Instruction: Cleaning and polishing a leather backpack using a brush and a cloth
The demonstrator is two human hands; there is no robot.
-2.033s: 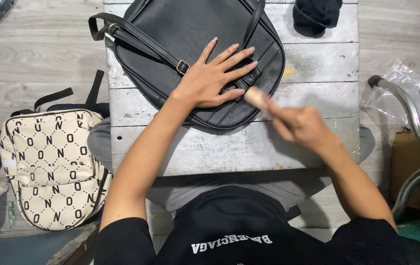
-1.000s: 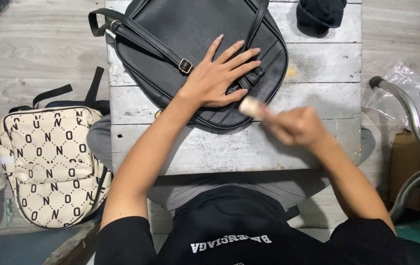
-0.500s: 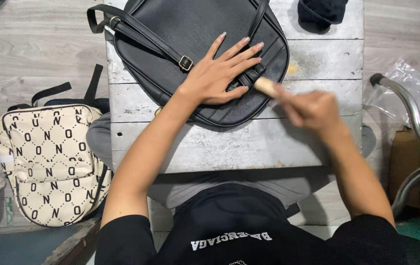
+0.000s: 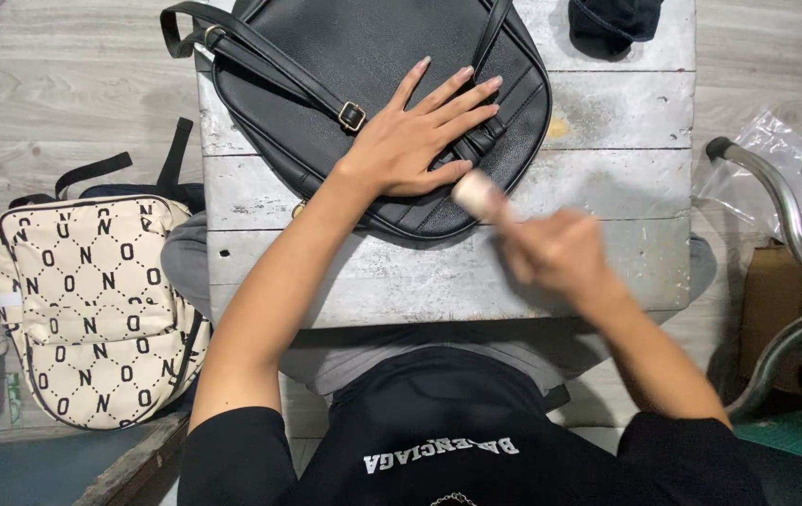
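Black leather backpack (image 4: pixel 373 84) lies flat on the whitewashed plank table (image 4: pixel 607 178), and I press my left hand (image 4: pixel 415 136) on it, fingers spread and released. My right hand (image 4: pixel 560 253), motion-blurred, is clenched around a pale wooden-handled tool (image 4: pixel 476 194) touching the bag's lower edge. Cream patterned backpack (image 4: pixel 91 300) sits on the floor.

Clear crinkled plastic bag (image 4: pixel 799 178), far right, lying behind the curved metal tube. Brown cardboard box (image 4: pixel 768 314), right edge, standing on the floor below that bag.
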